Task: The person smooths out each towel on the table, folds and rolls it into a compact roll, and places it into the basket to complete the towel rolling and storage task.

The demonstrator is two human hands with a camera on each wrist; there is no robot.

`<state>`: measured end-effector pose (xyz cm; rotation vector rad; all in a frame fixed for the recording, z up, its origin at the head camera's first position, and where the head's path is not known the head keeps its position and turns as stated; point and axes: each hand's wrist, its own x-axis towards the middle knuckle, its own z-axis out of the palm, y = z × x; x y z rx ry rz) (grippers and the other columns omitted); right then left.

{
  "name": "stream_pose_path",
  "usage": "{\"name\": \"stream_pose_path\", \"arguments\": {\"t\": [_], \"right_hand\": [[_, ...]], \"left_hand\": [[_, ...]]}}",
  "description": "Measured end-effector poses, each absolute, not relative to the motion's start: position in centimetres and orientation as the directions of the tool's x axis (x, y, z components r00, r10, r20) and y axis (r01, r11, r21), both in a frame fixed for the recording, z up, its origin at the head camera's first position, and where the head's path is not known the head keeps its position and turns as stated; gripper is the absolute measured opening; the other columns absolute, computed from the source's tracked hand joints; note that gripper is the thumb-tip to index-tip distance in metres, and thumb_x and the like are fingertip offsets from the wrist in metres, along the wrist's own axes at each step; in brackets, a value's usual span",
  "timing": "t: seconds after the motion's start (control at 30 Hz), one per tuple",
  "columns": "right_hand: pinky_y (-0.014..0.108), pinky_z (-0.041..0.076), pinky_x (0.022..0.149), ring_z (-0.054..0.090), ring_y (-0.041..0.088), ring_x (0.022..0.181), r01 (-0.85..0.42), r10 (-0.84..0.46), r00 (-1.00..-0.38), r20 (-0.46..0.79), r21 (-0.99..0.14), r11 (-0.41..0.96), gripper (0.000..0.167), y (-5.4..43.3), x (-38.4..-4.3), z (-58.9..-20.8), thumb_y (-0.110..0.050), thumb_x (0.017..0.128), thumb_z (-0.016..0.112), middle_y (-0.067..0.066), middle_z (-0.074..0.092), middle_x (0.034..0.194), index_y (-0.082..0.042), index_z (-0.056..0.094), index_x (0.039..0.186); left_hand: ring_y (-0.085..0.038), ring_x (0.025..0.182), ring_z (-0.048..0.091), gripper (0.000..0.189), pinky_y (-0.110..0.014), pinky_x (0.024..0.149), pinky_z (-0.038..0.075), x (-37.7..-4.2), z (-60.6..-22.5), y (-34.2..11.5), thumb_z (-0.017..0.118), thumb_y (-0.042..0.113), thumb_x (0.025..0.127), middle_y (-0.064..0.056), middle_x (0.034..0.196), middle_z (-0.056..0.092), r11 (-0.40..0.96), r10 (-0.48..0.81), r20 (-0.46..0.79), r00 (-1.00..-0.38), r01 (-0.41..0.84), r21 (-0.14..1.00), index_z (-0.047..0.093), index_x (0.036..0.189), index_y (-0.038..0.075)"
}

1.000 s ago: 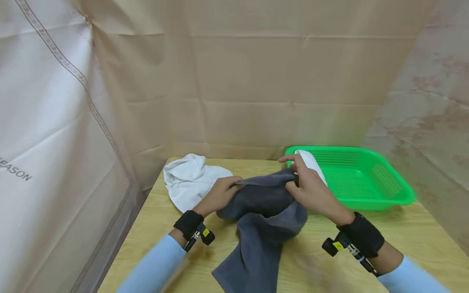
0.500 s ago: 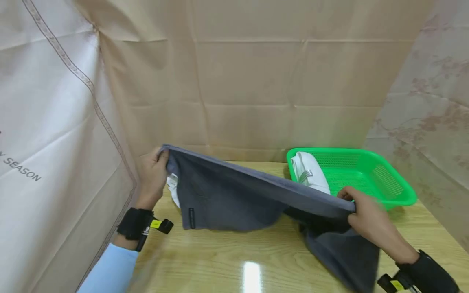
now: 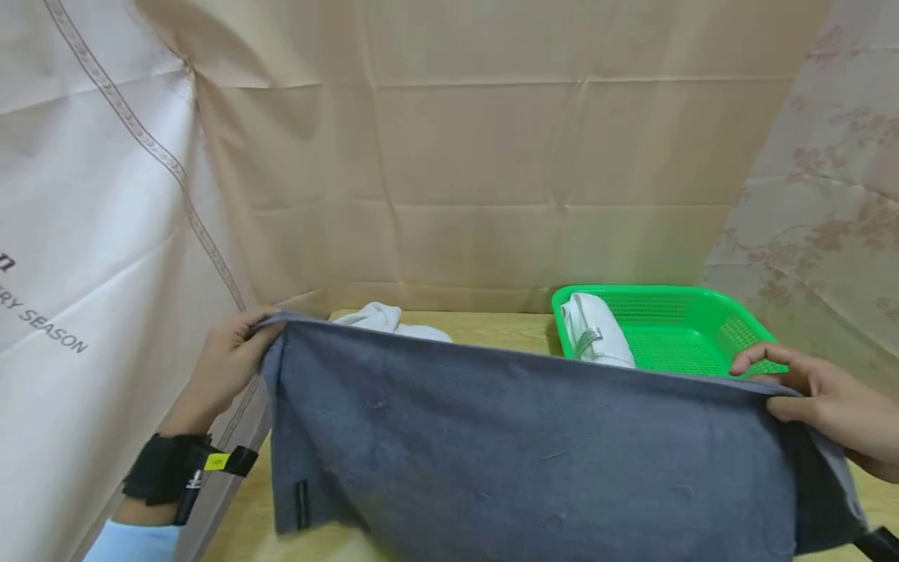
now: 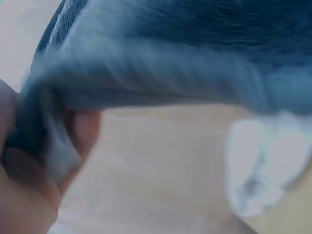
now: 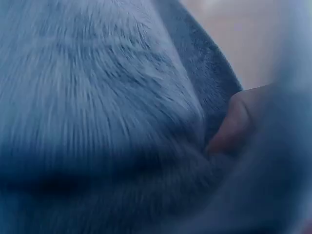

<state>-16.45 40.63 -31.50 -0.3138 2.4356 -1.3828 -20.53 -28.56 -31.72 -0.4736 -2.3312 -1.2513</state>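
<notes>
Towel (image 3: pixel 534 453) first, since it fills nearly everything close to me: a dark grey one, stretched out wide and hanging like a curtain above the bench (image 3: pixel 492 332), its top edge running from nine o'clock across to three o'clock. A small dark label sits near its lower left side. My left hand (image 3: pixel 221 367) pinches the upper left corner, fingers curled over the hem; the left wrist view shows the cloth (image 4: pixel 161 58) bunched between my thumb and fingers, though blurred. My right hand (image 3: pixel 829 402) holds the upper right corner at about three o'clock, thumb pressed on the edge and the forefinger stretched out along it; the right wrist view is almost all grey pile (image 5: pixel 97 112) with one fingertip (image 5: pixel 236 122) dug into it, so the grip there is firm, as far as I can tell.

I judge the step in hand to be the spreading: the towel is pulled taut and flat, ready for laying down or folding. What comes next, I think, calls for keeping both corners level and the tension even, so the cloth does not sag or twist in the middle.

Beyond the top edge, at eleven o'clock, a crumpled white cloth (image 3: pixel 382 318) lies on the bench. At one o'clock stands a green basket (image 3: pixel 702 336) with a folded white cloth (image 3: pixel 597 336) against its left wall. Beige sheeting (image 3: pixel 477 172) closes off the back.
</notes>
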Motion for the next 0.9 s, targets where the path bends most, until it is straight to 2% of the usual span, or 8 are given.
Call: {"name": "stream_pose_path", "arguments": {"t": [0.07, 0.13, 0.27, 0.4, 0.5, 0.63, 0.73, 0.9], "right_hand": [[0.043, 0.056, 0.070, 0.068, 0.028, 0.090, -0.024, -0.239, -0.956, -0.173, -0.763, 0.646, 0.029, 40.1, -17.1, -32.9, 0.001, 0.104, 0.048, 0.016, 0.066, 0.117, -0.009, 0.052, 0.131], [0.038, 0.056, 0.072, 0.068, 0.020, 0.093, -0.067, -0.202, -0.971, -0.124, -0.674, 0.735, 0.026, 40.0, -18.0, -34.9, -0.005, 0.105, 0.055, 0.016, 0.067, 0.118, 0.001, 0.056, 0.130], [0.037, 0.057, 0.072, 0.067, 0.016, 0.092, -0.203, -0.223, -0.974, 0.026, -0.523, 0.828, 0.023, 40.5, -18.9, -38.8, -0.007, 0.101, 0.064, 0.012, 0.071, 0.113, -0.003, 0.069, 0.122], [0.042, 0.057, 0.068, 0.069, 0.028, 0.085, -0.279, -0.219, -0.957, 0.188, -0.401, 0.873, 0.020, 40.7, -19.4, -41.0, 0.001, 0.096, 0.066, 0.015, 0.072, 0.104, -0.001, 0.072, 0.115], [0.037, 0.054, 0.060, 0.069, 0.034, 0.079, -0.291, -0.193, -0.939, 0.285, -0.362, 0.885, 0.021, 40.6, -19.7, -41.5, 0.005, 0.093, 0.067, 0.021, 0.072, 0.100, 0.002, 0.071, 0.114], [0.029, 0.050, 0.056, 0.069, 0.032, 0.077, -0.319, -0.209, -0.920, 0.333, -0.324, 0.891, 0.024, 40.8, -19.4, -41.5, 0.006, 0.090, 0.071, 0.021, 0.073, 0.101, -0.001, 0.073, 0.113], [0.030, 0.053, 0.059, 0.070, 0.027, 0.079, -0.351, -0.255, -0.911, 0.324, -0.286, 0.891, 0.026, 41.2, -18.6, -41.5, 0.008, 0.087, 0.074, 0.019, 0.073, 0.102, -0.003, 0.075, 0.110], [0.022, 0.050, 0.058, 0.062, -0.005, 0.081, -0.405, -0.309, -0.893, 0.327, -0.284, 0.869, 0.037, 43.2, -15.6, -41.8, 0.014, 0.079, 0.077, 0.000, 0.073, 0.102, -0.010, 0.077, 0.107]], "left_hand": [[-0.016, 0.090, 0.069, 0.019, -0.024, 0.075, 0.051, -21.4, -33.6, -28.3, 0.061, 0.011, 0.104, -0.005, 0.105, 0.074, 0.678, 0.111, 0.522, -0.846, 0.448, 0.582, 0.075, 0.116, 0.005], [-0.027, 0.095, 0.070, 0.018, -0.034, 0.079, 0.054, -22.3, -35.9, -28.1, 0.064, 0.008, 0.102, -0.012, 0.109, 0.075, 0.743, 0.130, 0.504, -0.854, 0.421, 0.521, 0.076, 0.115, 0.004], [-0.035, 0.091, 0.071, 0.018, -0.046, 0.074, 0.055, -23.8, -40.3, -28.0, 0.070, 0.000, 0.095, -0.019, 0.106, 0.074, 0.798, 0.167, 0.485, -0.858, 0.407, 0.445, 0.077, 0.112, -0.001], [-0.032, 0.083, 0.071, 0.019, -0.045, 0.070, 0.055, -24.6, -43.1, -28.4, 0.076, -0.004, 0.088, -0.015, 0.098, 0.075, 0.809, 0.186, 0.518, -0.835, 0.430, 0.402, 0.078, 0.107, 0.000], [-0.028, 0.079, 0.070, 0.019, -0.040, 0.067, 0.054, -24.7, -43.6, -28.7, 0.079, -0.004, 0.085, -0.012, 0.094, 0.075, 0.812, 0.181, 0.549, -0.816, 0.439, 0.386, 0.080, 0.103, 0.002], [-0.020, 0.083, 0.068, 0.017, -0.032, 0.070, 0.054, -24.0, -43.0, -29.6, 0.080, -0.001, 0.085, -0.005, 0.094, 0.074, 0.760, 0.209, 0.526, -0.824, 0.476, 0.444, 0.081, 0.099, 0.008], [-0.014, 0.088, 0.068, 0.014, -0.027, 0.078, 0.053, -23.0, -42.5, -30.9, 0.079, 0.004, 0.088, 0.000, 0.095, 0.074, 0.670, 0.249, 0.436, -0.865, 0.479, 0.567, 0.081, 0.099, 0.013], [-0.014, 0.090, 0.068, 0.009, -0.028, 0.080, 0.055, -21.0, -41.8, -33.6, 0.075, 0.010, 0.094, -0.004, 0.097, 0.074, 0.516, 0.347, 0.211, -0.914, 0.374, 0.771, 0.078, 0.102, 0.010]]}}
